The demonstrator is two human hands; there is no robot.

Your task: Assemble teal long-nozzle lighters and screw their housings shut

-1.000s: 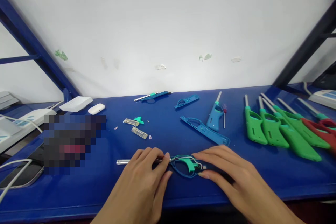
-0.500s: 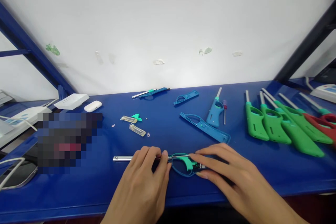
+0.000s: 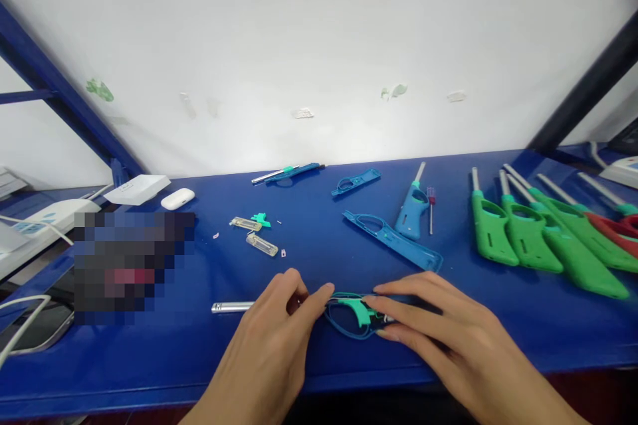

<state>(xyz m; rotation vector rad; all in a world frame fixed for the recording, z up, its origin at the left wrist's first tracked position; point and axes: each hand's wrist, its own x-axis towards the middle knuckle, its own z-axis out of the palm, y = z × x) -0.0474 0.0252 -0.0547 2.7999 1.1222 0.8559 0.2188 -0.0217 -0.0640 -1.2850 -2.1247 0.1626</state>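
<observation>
An opened utility lighter lies near the table's front edge, its blue half-shell (image 3: 343, 331) facing up with the inside showing. A green trigger (image 3: 359, 312) sits in the shell beside the finger loop, and a silver metal tube (image 3: 232, 307) points left. My left hand (image 3: 272, 335) is closed around the tube's inner end, thumb by the loop's top edge. Thumb and fingers of my right hand (image 3: 443, 322) grip the handle part from both sides, hiding most of it. Further back lie a loose blue half-shell (image 3: 393, 240) and clear fuel tanks (image 3: 262, 244).
Whole green lighters (image 3: 535, 239) and red ones (image 3: 613, 232) lie on the right. A blue lighter (image 3: 413, 212) and a small screwdriver (image 3: 431, 209) are mid-right. Another opened lighter (image 3: 294, 174) rests by the wall. A white case (image 3: 178, 198) and a phone (image 3: 40, 325) are left.
My left thumb has shifted up and right, straightening along the lighter's neck, and the left fingers have curled back. My right hand keeps its grip. The view has shifted slightly.
</observation>
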